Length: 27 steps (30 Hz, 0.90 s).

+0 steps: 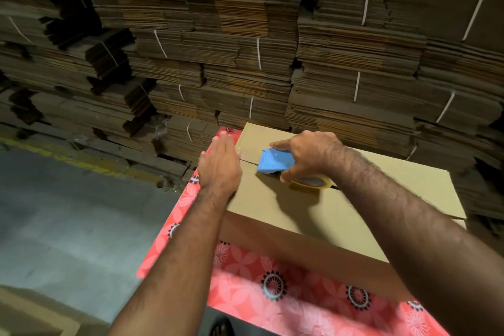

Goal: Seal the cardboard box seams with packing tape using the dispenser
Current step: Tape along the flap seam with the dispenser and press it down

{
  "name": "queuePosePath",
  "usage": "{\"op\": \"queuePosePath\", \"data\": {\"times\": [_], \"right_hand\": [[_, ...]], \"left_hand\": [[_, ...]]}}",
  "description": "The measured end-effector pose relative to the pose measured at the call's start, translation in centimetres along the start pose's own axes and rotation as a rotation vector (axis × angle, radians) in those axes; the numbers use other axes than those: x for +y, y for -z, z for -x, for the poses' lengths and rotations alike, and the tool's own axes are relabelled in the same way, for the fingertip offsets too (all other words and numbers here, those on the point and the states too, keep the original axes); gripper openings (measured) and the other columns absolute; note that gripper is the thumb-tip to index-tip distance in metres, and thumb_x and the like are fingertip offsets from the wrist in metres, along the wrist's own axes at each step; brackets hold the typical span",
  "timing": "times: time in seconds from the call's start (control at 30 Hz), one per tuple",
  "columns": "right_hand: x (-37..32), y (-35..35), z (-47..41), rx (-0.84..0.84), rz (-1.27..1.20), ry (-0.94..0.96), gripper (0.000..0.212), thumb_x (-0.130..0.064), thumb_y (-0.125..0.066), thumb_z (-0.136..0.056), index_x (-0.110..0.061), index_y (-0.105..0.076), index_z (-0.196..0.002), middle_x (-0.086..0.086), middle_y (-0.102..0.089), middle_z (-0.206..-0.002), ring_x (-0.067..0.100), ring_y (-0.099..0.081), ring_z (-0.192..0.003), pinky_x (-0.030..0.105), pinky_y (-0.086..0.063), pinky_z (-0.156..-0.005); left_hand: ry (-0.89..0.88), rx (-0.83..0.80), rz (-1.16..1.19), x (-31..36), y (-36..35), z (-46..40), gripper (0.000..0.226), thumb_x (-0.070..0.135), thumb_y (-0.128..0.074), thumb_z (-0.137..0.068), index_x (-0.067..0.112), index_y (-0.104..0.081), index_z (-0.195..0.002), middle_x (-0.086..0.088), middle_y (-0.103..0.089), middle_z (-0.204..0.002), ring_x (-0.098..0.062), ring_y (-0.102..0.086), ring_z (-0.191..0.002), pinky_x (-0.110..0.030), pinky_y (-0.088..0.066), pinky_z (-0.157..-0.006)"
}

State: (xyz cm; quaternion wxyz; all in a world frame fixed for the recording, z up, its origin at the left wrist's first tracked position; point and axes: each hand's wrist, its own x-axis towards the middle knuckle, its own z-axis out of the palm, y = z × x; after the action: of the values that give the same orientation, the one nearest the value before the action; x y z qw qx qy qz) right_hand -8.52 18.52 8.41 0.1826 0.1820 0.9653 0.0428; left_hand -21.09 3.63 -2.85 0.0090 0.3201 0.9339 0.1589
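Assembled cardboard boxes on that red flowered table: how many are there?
1. The brown assembled cardboard box sits on the red flowered table, under both hands. Behind are only flattened cardboard stacks; others may be hidden.

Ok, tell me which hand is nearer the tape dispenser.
Right. The right hand grips the blue tape dispenser on the box's top seam. The left hand lies flat on the box's left edge, beside the dispenser but apart from it.

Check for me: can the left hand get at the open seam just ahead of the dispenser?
Probably yes. The left hand rests flat at the box edge, right beside the seam; nothing lies between them, and the blue dispenser sits further along.
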Motion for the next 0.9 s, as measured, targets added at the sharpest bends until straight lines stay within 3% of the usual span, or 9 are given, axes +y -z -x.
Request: {"op": "queuePosePath", "data": {"times": [0.07, 0.13, 0.2, 0.3, 0.53, 0.73, 0.8, 0.9], "right_hand": [[-0.5, 0.0, -0.5, 0.008, 0.017, 0.005, 0.089, -0.079, -0.062, -0.072, -0.050, -0.031, -0.151, -0.006, -0.057, -0.134, 0.022, -0.057, -0.116, 0.036, -0.045, -0.074], [-0.9, -0.1, -0.7, 0.014, 0.028, 0.006, 0.090, -0.083, -0.060, -0.071, -0.048, -0.036, -0.149, -0.005, -0.058, -0.135, 0.022, -0.058, -0.116, 0.038, -0.046, -0.078], [-1.2, -0.1, -0.9, 0.013, 0.035, 0.000, 0.087, -0.083, -0.059, -0.071, -0.048, -0.038, -0.148, -0.005, -0.058, -0.135, 0.023, -0.057, -0.117, 0.040, -0.047, -0.083], [-0.6, 0.2, -0.8, -0.019, -0.030, -0.013, 0.085, -0.079, -0.063, -0.071, -0.051, -0.038, -0.147, -0.004, -0.056, -0.135, 0.023, -0.056, -0.118, 0.041, -0.048, -0.084], [1.0, -0.3, 0.7, -0.031, -0.019, 0.007, 0.084, -0.078, -0.059, -0.075, -0.055, -0.028, -0.149, -0.004, -0.057, -0.134, 0.023, -0.055, -0.118, 0.037, -0.049, -0.076], [-0.8, -0.2, 0.2, -0.015, 0.049, 0.016, 0.084, -0.082, -0.057, -0.074, -0.046, -0.038, -0.148, -0.004, -0.058, -0.132, 0.023, -0.058, -0.115, 0.037, -0.046, -0.077], [-0.8, -0.4, 0.1, 0.003, 0.054, 0.037, 0.084, -0.085, -0.052, -0.074, -0.047, -0.037, -0.147, -0.003, -0.059, -0.132, 0.024, -0.059, -0.114, 0.036, -0.045, -0.075], [-0.3, -0.5, 0.1, -0.006, 0.010, 0.041, 0.076, -0.082, -0.053, -0.076, -0.050, -0.039, -0.144, -0.004, -0.059, -0.132, 0.023, -0.059, -0.114, 0.037, -0.048, -0.077]], "left_hand": [[-0.234, -0.041, -0.012, -0.3, -0.6, 1.4, 0.057, 0.030, -0.029, -0.105, 0.013, -0.019, -0.158, -0.004, -0.012, -0.168, -0.018, -0.009, -0.154, -0.046, -0.015, -0.123], [-0.330, -0.159, -0.069, -0.2, -1.0, 2.7, 0.068, 0.045, -0.017, -0.100, 0.013, -0.013, -0.160, -0.002, -0.003, -0.169, -0.015, 0.000, -0.155, -0.045, -0.005, -0.125], [-0.335, -0.168, -0.121, -0.2, -1.3, 3.0, 0.083, 0.059, -0.005, -0.091, 0.012, -0.011, -0.160, -0.004, 0.000, -0.169, -0.016, 0.002, -0.155, -0.046, -0.004, -0.125], [-0.319, -0.150, -0.199, -0.2, -1.6, 3.1, 0.099, 0.078, -0.006, -0.086, 0.012, -0.009, -0.160, -0.003, 0.001, -0.169, -0.016, 0.003, -0.155, -0.051, -0.007, -0.124], [-0.358, -0.181, -0.278, -1.2, -0.8, 2.6, 0.087, 0.072, -0.006, -0.093, 0.017, -0.004, -0.160, 0.003, 0.006, -0.169, -0.010, 0.006, -0.154, -0.058, 0.003, -0.122], [-0.393, -0.202, -0.270, 0.0, -0.9, 3.5, 0.095, 0.069, -0.001, -0.085, 0.009, -0.003, -0.159, -0.008, 0.005, -0.168, -0.019, 0.006, -0.155, -0.049, 0.009, -0.122], [-0.385, -0.180, -0.206, 1.0, -1.4, 4.5, 0.102, 0.078, -0.009, -0.086, 0.008, -0.003, -0.159, -0.010, 0.003, -0.168, -0.019, 0.006, -0.155, -0.048, 0.006, -0.124], [-0.336, -0.180, -0.185, 1.7, -1.4, 5.1, 0.130, 0.100, -0.009, -0.068, 0.009, -0.007, -0.160, -0.007, 0.001, -0.168, -0.018, 0.005, -0.155, -0.048, 0.003, -0.124]]}}
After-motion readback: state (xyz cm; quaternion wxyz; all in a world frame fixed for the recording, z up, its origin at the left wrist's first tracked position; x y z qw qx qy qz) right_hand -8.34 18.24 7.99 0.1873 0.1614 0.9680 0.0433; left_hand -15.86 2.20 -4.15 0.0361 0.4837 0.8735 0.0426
